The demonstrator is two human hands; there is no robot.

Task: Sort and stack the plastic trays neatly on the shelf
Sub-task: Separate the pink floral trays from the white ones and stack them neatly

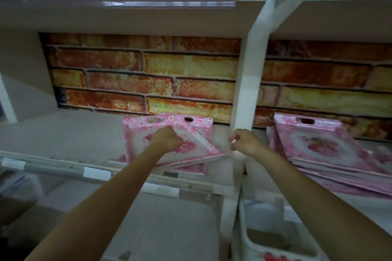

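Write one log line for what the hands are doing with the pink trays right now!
left hand: grips top pink tray | right hand: pinches its corner | second pile: next bay

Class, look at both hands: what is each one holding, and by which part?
The left hand grips the top pink tray at its middle; the right hand pinches its lower right corner.

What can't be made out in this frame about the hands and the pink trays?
- Left hand: fingers face away in the head view; its grip on the top tray is hidden.
- Trays beneath it: count unclear, covered by the top tray and forearm.
- Right stack: cut off by the frame's right edge, blurred.
- Right hand: fingertips blurred; contact with the tray's corner unclear.
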